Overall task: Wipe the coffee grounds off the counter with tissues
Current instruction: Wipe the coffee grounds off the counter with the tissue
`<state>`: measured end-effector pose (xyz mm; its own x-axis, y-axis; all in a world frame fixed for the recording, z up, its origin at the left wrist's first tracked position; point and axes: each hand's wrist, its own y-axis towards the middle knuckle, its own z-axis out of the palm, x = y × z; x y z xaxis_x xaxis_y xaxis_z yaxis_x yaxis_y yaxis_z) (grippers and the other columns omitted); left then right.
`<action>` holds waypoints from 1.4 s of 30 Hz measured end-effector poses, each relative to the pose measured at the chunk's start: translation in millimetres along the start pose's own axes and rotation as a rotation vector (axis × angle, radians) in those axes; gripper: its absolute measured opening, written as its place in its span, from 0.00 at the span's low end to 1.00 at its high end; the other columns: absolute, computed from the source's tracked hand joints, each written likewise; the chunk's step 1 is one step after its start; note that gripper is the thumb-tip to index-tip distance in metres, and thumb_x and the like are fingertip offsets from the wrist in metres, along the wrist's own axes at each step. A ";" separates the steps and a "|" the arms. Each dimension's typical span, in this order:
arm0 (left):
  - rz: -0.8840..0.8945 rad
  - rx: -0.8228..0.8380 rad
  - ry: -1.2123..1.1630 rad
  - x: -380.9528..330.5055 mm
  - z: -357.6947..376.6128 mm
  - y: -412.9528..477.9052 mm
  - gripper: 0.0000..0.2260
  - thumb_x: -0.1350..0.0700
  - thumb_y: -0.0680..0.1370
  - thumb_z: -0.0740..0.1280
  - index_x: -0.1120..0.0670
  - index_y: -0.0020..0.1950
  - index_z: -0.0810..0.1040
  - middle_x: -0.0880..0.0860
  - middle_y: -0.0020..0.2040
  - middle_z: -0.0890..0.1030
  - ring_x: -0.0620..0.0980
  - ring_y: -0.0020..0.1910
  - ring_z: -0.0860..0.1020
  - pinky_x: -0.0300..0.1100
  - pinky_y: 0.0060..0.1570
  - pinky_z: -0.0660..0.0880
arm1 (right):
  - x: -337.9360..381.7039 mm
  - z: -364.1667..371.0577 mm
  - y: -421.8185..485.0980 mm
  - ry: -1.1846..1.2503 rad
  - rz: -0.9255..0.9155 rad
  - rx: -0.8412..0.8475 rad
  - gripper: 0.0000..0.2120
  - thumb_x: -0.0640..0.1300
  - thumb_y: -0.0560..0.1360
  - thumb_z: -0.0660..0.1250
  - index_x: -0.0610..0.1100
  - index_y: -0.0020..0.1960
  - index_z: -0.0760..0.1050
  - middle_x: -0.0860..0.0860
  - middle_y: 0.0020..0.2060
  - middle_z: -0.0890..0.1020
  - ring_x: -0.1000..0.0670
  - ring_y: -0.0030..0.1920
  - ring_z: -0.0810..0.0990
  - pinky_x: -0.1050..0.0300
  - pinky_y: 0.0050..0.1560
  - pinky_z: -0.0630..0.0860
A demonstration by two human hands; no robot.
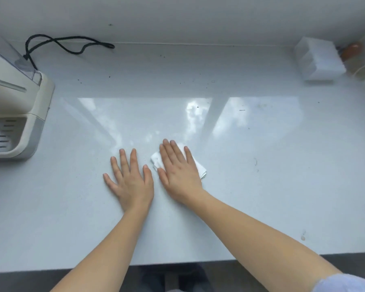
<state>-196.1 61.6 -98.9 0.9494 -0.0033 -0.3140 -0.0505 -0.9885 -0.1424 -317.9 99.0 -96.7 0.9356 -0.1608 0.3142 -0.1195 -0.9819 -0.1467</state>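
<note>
Both hands are lying flat, palms down, on the glossy white counter (251, 197). The left hand (130, 180) is resting bare on the surface, its fingers spread and gripping nothing. Just beside it, the right hand (178, 171) is pressing a folded white tissue (201, 168) against the counter with fingers extended and close together; the tissue is showing at both sides of the palm. Dark coffee grounds (207, 82) are lying scattered as small specks farther back, well apart from the tissue. A cream plastic coffee machine (15, 106) is standing at the left edge, with a looped black cord (72, 44) behind it. A translucent white tissue pack (319, 60) is sitting at the far right.
</note>
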 end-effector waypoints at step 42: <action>0.414 0.110 -0.162 -63.6 15.5 -41.2 0.20 0.54 0.81 0.53 0.52 0.74 0.61 0.50 0.78 0.55 0.48 0.77 0.51 0.54 0.74 0.42 | -73.3 0.8 -184.6 -0.112 0.066 0.043 0.29 0.54 0.81 0.44 0.44 0.78 0.44 0.50 0.78 0.44 0.50 0.77 0.40 0.43 0.75 0.40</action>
<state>-259.2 104.9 -87.6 0.7824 -0.3622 -0.5067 -0.4561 -0.8871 -0.0702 -364.2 292.1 -93.4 0.9578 -0.2102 0.1961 -0.1696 -0.9640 -0.2047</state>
